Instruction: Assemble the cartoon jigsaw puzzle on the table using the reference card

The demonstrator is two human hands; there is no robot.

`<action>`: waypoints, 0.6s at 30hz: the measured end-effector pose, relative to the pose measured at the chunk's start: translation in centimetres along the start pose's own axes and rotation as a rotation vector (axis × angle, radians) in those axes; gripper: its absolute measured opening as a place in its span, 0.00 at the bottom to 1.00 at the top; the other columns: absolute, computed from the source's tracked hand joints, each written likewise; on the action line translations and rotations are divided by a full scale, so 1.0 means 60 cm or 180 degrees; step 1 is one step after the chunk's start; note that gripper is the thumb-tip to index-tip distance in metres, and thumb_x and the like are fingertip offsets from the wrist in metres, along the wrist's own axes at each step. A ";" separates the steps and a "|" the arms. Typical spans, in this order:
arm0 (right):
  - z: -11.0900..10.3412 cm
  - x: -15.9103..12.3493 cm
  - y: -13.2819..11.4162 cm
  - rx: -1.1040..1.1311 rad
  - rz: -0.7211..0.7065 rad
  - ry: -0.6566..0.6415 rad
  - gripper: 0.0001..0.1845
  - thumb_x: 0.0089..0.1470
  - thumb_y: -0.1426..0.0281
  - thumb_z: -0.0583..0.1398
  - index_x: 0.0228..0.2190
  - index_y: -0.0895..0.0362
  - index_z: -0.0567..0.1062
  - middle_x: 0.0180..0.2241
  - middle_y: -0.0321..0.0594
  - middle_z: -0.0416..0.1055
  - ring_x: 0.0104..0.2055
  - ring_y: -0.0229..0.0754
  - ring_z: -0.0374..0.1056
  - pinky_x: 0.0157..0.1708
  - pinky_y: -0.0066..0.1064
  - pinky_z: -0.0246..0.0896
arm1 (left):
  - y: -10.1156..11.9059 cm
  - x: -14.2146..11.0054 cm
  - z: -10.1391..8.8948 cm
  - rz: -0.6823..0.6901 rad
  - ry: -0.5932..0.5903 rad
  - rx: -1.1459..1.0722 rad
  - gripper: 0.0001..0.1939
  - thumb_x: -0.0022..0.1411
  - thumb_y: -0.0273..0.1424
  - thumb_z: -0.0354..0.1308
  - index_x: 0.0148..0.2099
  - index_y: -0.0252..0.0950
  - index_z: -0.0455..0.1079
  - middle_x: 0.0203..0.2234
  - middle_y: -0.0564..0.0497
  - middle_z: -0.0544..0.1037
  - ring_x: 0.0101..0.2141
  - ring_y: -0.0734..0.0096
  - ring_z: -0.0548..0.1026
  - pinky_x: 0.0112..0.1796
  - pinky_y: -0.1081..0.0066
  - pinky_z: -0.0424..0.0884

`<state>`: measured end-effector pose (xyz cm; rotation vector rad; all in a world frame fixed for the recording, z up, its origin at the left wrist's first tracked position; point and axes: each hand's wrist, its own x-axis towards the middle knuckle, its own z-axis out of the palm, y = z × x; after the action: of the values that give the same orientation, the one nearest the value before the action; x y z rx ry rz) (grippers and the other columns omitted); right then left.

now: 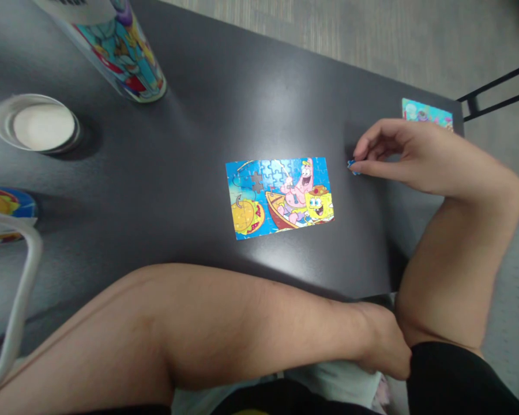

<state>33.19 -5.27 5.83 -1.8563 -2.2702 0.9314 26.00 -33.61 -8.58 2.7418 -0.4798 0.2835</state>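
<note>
A jigsaw puzzle (pixel 281 199) with cartoon figures, a boat and a burger lies on the dark table. A gap in its upper left part shows the tabletop. Right of the puzzle, my right hand (pixel 409 153) pinches a small blue puzzle piece (pixel 353 166) between thumb and fingertips, low over the table. My left forearm crosses in front of me below the table edge. My left hand (pixel 384 340) rests against my right arm near the elbow, and its fingers are hidden. Partly behind my right wrist is a turquoise picture card (pixel 428 112).
A tall cartoon-printed canister (pixel 132 63) stands at the table's upper left. Near it is a round container (pixel 37 124) with a pale inside. A colourful printed object (pixel 8 210) and a white curved tube (pixel 23 288) are at the left edge. Black bars (pixel 499 92) stick in at right.
</note>
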 end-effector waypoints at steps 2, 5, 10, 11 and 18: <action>0.006 0.002 -0.005 0.0197 -0.0054 -0.0110 0.35 0.66 0.29 0.78 0.49 0.45 0.86 0.40 0.44 0.88 0.40 0.56 0.82 0.44 0.52 0.78 | 0.001 0.002 0.002 0.0313 -0.0014 -0.0154 0.13 0.77 0.40 0.77 0.51 0.75 0.94 0.53 0.60 0.97 0.27 0.78 0.80 0.17 0.72 0.42; 0.011 0.001 -0.017 0.0169 -0.0102 -0.0095 0.30 0.70 0.33 0.77 0.48 0.46 0.87 0.38 0.44 0.87 0.39 0.55 0.80 0.44 0.51 0.77 | 0.000 0.003 0.004 0.0503 -0.0085 -0.0342 0.14 0.76 0.35 0.78 0.48 0.70 0.95 0.55 0.62 0.97 0.37 0.81 0.88 0.17 0.74 0.46; 0.003 -0.009 -0.032 -0.0205 0.0079 -0.0035 0.17 0.65 0.50 0.77 0.44 0.48 0.89 0.37 0.48 0.88 0.38 0.56 0.80 0.42 0.54 0.74 | -0.001 0.002 0.000 0.0442 -0.0101 -0.0418 0.13 0.75 0.38 0.80 0.47 0.72 0.94 0.55 0.61 0.97 0.34 0.80 0.87 0.17 0.75 0.46; 0.001 -0.010 -0.034 -0.0274 0.0135 -0.0050 0.14 0.63 0.53 0.77 0.43 0.48 0.89 0.37 0.47 0.88 0.37 0.56 0.80 0.42 0.54 0.74 | -0.001 0.002 -0.001 0.0431 -0.0098 -0.0415 0.14 0.75 0.37 0.80 0.47 0.73 0.94 0.56 0.61 0.97 0.34 0.80 0.86 0.17 0.74 0.45; -0.003 -0.015 -0.035 -0.0372 0.0164 -0.0214 0.06 0.65 0.60 0.75 0.41 0.47 0.88 0.39 0.47 0.91 0.40 0.60 0.86 0.43 0.54 0.76 | -0.002 0.003 -0.004 0.0403 -0.0114 -0.0505 0.16 0.75 0.34 0.79 0.43 0.73 0.94 0.54 0.60 0.97 0.28 0.80 0.82 0.16 0.73 0.43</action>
<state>31.68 -6.22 7.32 -1.9679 -2.3746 0.8997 26.19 -33.50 -8.35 2.5708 -0.6578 0.2176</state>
